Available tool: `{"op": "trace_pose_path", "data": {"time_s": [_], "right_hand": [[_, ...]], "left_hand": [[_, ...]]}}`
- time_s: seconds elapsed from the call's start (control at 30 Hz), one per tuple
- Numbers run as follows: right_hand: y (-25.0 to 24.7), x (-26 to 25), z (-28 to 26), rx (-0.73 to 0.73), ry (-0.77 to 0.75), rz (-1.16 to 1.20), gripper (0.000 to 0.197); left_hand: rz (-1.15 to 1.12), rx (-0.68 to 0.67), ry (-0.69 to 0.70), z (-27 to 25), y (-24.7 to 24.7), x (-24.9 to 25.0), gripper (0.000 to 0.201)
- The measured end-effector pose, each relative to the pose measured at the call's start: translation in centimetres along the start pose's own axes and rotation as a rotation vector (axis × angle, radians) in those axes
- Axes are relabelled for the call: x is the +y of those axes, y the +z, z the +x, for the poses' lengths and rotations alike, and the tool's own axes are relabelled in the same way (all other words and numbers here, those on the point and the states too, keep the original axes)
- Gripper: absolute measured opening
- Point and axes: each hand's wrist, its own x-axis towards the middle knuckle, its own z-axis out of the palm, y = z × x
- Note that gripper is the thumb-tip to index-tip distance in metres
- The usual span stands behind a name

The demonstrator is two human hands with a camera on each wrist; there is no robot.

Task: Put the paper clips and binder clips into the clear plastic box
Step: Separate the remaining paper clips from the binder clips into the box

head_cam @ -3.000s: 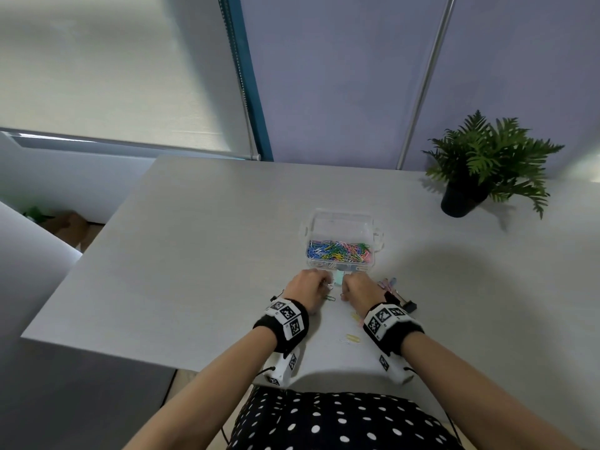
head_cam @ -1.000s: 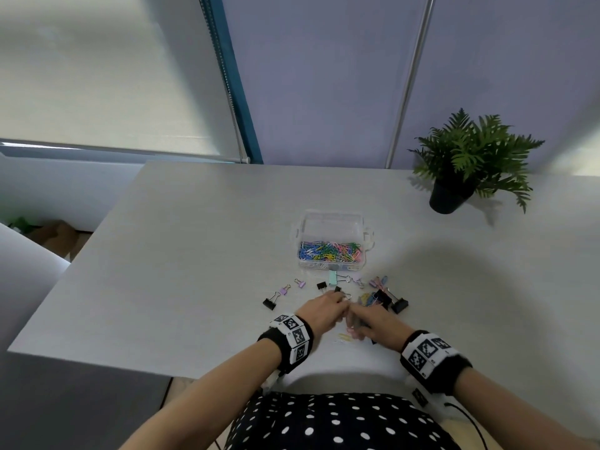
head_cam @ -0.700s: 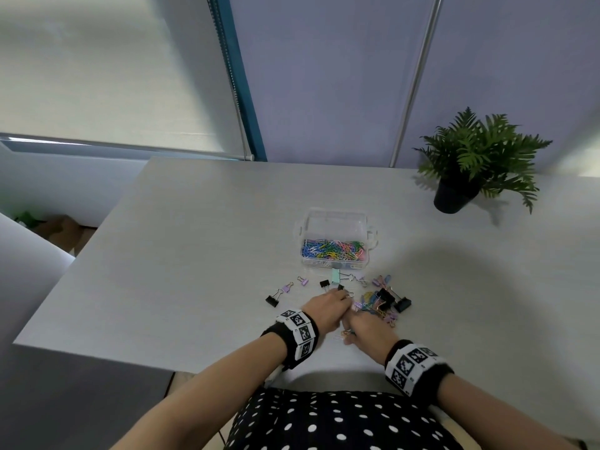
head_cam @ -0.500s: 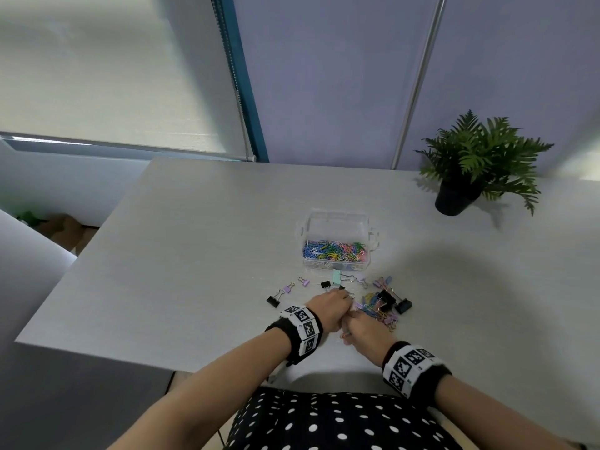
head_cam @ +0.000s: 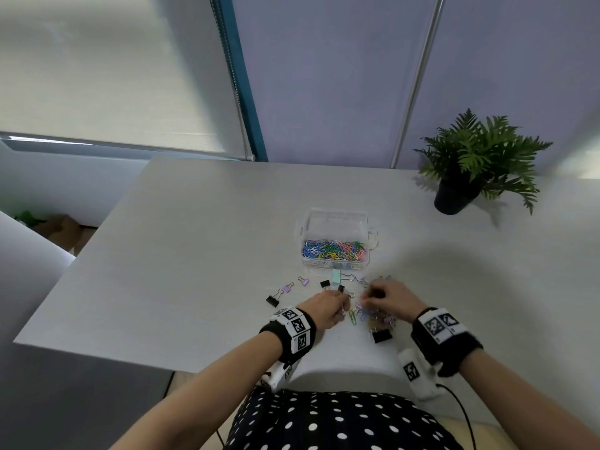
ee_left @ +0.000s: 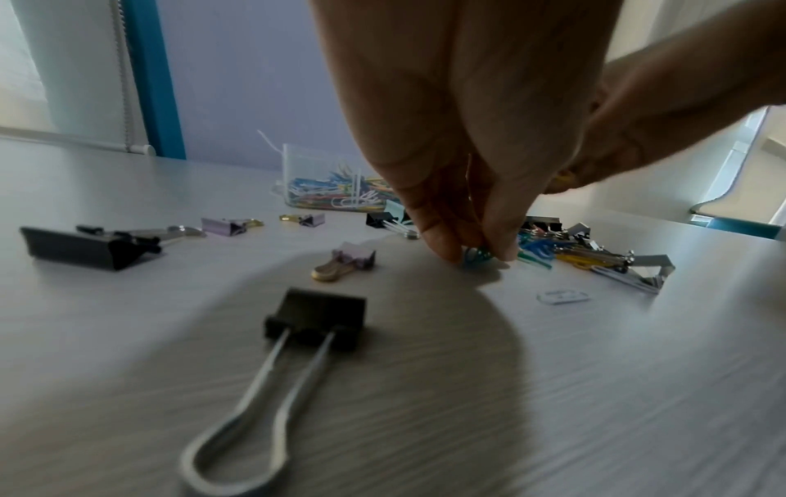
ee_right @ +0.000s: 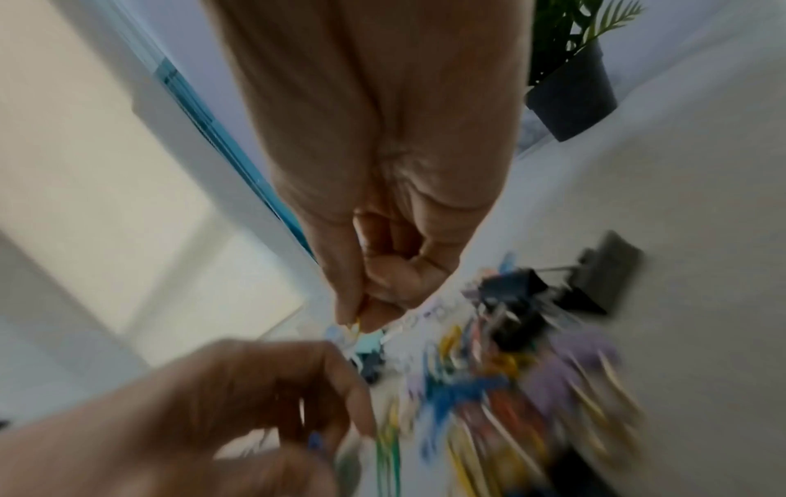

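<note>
Clear plastic box [head_cam: 336, 235], rectangular, lid off, holds thin bright wire paper clips [head_cam: 334, 250]; more clips and boxy black, lilac and mint binder clips [head_cam: 378, 323] lie scattered just before it. Left hand [ee_left: 459, 161] pinches a blue-green paper clip [ee_left: 476, 258] on the table [head_cam: 181, 254] near that box. Right hand [ee_right: 383, 188] pinches a small yellowish clip, blurred.

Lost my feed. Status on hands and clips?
Left hand pinching blue paper clip. Right hand pinching yellow clip. Clear box open, unobstructed.

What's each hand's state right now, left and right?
Left hand: fingertips pinching a small blue paper clip at the table.
Right hand: fingers curled, pinching a small yellow paper clip.
</note>
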Motion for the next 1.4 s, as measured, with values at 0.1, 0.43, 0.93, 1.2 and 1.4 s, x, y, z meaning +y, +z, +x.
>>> {"op": "trace_pose_path", "data": {"time_s": [0.1, 0.43, 0.93, 1.2, 1.4], "right_hand": [[-1.7, -1.5, 1.4, 0.039, -0.016, 0.105, 0.004], [-3.7, -5.2, 8.4, 0.250, 0.074, 0.148, 0.009], [-4.4, -5.4, 7.0, 0.176, -0.006, -0.082, 0.027], [-4.6, -1.9, 2.9, 0.191, -0.119, -0.016, 0.018], [-2.0, 0.3, 0.6, -0.124, -0.106, -0.553, 0.046]], "left_hand": [[-0.023, 0.038, -0.023, 0.1, 0.2, 0.5, 0.024], [0.056, 0.077, -0.140, 0.9, 0.7, 2.8, 0.024], [0.222, 0.002, -0.096, 1.2, 0.8, 2.8, 0.029], [0.093, -0.013, -0.127, 0.8, -1.9, -0.2, 0.013], [0.013, 0.188, -0.207, 2.5, -9.5, -3.1, 0.013]]}}
